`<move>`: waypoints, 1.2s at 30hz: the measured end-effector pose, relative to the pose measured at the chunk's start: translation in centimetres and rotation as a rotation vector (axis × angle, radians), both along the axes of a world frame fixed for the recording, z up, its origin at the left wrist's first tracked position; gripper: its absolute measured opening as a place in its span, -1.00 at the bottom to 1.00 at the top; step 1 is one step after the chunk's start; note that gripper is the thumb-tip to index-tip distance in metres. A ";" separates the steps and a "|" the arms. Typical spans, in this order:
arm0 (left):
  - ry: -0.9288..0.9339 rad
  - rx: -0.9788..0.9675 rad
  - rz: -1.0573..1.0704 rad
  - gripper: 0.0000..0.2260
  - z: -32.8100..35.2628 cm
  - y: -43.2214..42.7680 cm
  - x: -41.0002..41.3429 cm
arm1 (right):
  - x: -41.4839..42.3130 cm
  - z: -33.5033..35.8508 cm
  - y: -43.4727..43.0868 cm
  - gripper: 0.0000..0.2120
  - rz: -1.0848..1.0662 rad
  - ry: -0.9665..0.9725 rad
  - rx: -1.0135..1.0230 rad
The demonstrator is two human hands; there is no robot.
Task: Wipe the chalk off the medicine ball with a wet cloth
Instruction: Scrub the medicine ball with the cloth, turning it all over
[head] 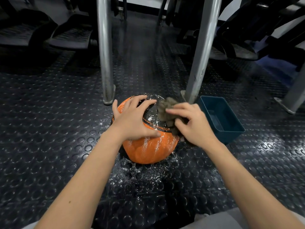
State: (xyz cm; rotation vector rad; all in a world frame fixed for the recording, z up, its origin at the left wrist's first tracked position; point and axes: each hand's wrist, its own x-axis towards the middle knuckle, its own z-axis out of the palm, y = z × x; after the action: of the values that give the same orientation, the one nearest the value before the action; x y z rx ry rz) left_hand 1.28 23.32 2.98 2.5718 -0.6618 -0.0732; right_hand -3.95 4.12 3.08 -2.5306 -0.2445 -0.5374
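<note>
Left hand splayed flat, steadying the ball mid-frame; right hand clutches the cloth. Best press firmly, sweep chalk streaks downward.

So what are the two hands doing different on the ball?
The left hand lies spread over the top of the medicine ball, its fingers splayed and holding nothing; the right hand grips a brown cloth. The left hand touches the ball directly, while the right hand presses the cloth against the ball's right side. Both hands are bare and work on the same chalky ball.
</note>
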 end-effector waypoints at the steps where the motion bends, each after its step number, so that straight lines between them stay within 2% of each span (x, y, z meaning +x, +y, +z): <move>1: 0.006 -0.006 -0.003 -0.16 0.0 0.0 -0.1 | 0.2 -0.6 -0.5 -0.65 -0.037 0.071 -0.029; 3: 0.018 -0.010 -0.007 -0.16 0.0 0.0 -0.1 | 0.4 -1.0 -1.8 -0.65 -0.185 0.138 -0.077; 5: 0.029 -0.012 -0.005 -0.16 0.1 0.0 -0.1 | 0.4 -0.2 -2.2 -0.65 -0.252 0.025 -0.040; 8: 0.030 -0.017 0.001 -0.15 0.1 0.0 -0.1 | -0.1 1.0 -0.3 -0.64 -0.040 -0.123 0.047; 10: 0.027 -0.025 0.004 -0.15 0.1 0.0 -0.1 | -0.3 0.1 0.6 -0.63 0.062 -0.051 0.000; 13: 0.045 -0.005 -0.019 -0.16 0.1 0.2 -0.1 | 0.3 -1.2 -0.9 -0.65 -0.110 0.083 -0.038; 15: 0.055 0.012 -0.038 -0.15 0.1 0.2 -0.1 | 0.3 -0.9 -1.9 -0.65 -0.229 0.084 -0.030; 18: 0.061 0.001 -0.033 -0.14 0.0 0.3 0.0 | -0.1 0.6 -0.3 -0.68 -0.089 -0.103 0.079; 21: 0.058 0.000 -0.033 -0.14 0.0 0.3 0.1 | -0.9 -0.5 1.1 -0.67 0.065 -0.074 0.062; 23: 0.069 0.013 -0.046 -0.14 0.0 0.3 0.1 | -0.5 -1.6 0.1 -0.71 -0.024 -0.020 0.012; 25: 0.078 0.018 -0.055 -0.14 0.0 0.2 0.1 | -0.1 -1.8 -1.3 -0.72 -0.212 0.054 -0.016; 27: 0.081 0.011 -0.057 -0.14 -0.1 0.2 0.1 | 0.0 -1.0 -1.4 -0.71 -0.279 0.006 0.004; 29: 0.081 0.002 -0.044 -0.13 -0.1 0.1 0.2 | -0.2 -0.1 -0.2 -0.70 -0.151 -0.125 0.037; 32: 0.073 -0.006 -0.035 -0.13 -0.2 0.1 0.1 | -0.7 -0.9 1.2 -0.68 0.039 -0.104 0.025; 36: 0.081 -0.018 -0.047 -0.14 -0.2 0.0 0.0 | -0.2 -1.7 -0.6 -0.73 -0.196 0.021 0.012</move>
State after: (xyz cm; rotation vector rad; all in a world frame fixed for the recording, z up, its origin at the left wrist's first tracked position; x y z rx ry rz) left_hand 1.29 23.29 2.82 2.5219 -0.6886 -0.1855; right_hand -4.19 3.49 1.37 -2.5621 0.0161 -0.5844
